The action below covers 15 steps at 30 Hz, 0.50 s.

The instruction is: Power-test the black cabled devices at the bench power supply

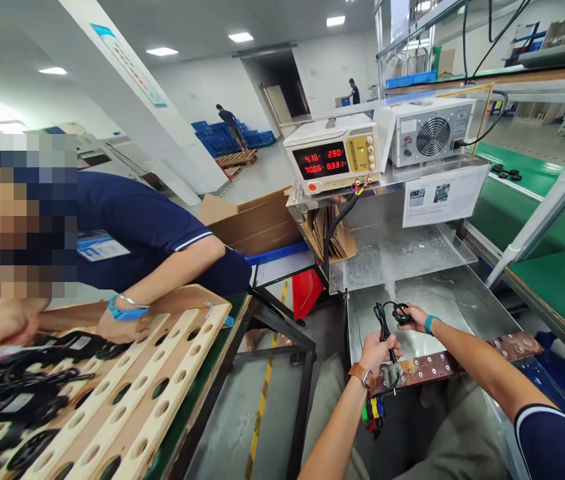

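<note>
My left hand (378, 351) is closed on a bundled black cable (381, 321) above the near edge of a metal tray (432, 283). To its right, my right hand (415, 319) has its fingers round a black coiled piece (401, 313) over the tray. A copper-coloured bar with bolts (430, 366) runs along the tray's near side, just below both hands. Colourful clips or connectors (373, 412) hang beneath the bar near my left wrist.
A power supply (332, 157) with red digits and a grey fan unit (430, 133) stand behind the tray. At left, a co-worker (147, 220) leans over a wooden rack (162, 373) holding black devices. A green conveyor (562, 280) lies right.
</note>
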### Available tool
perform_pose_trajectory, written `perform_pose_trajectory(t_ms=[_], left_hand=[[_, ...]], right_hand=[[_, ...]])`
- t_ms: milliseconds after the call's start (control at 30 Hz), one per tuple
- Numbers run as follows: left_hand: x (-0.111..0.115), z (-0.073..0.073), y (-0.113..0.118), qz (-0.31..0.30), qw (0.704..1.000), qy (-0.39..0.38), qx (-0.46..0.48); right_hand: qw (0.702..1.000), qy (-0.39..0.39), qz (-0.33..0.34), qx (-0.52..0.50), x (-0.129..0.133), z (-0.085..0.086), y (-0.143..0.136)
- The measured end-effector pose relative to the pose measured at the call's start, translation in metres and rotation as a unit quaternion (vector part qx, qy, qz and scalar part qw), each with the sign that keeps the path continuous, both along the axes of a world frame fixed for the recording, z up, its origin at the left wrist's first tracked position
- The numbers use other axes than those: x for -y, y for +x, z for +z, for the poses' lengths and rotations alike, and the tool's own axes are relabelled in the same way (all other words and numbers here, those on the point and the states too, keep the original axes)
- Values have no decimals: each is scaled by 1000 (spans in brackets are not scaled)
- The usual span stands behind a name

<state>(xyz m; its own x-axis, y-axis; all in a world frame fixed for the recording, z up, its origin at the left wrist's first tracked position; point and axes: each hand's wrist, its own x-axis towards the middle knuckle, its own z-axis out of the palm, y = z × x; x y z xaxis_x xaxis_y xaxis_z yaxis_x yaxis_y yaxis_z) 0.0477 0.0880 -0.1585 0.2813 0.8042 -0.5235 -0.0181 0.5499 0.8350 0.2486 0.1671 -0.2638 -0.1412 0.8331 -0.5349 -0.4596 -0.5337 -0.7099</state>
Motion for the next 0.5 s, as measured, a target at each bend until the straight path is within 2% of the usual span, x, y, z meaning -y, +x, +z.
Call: perform_pose_trajectory(t_ms=[100, 167, 333, 400, 500], left_hand=[[-13, 4, 7, 60, 996, 60, -29], [-26, 8, 13, 73, 991, 104, -50], [-51, 17, 19, 60, 974, 198, -90], [-55, 20, 17, 37, 954, 263, -140], [-55, 30, 17, -34, 907, 359, -217]], right_hand=[[1000, -17, 8, 0, 2, 7, -2], [1000, -18, 7, -1, 2, 14, -5], [1000, -15, -6, -23, 0, 41, -6], [999, -17, -7, -48, 2, 55, -3], [994, -12, -6, -106, 11, 75, 1]])
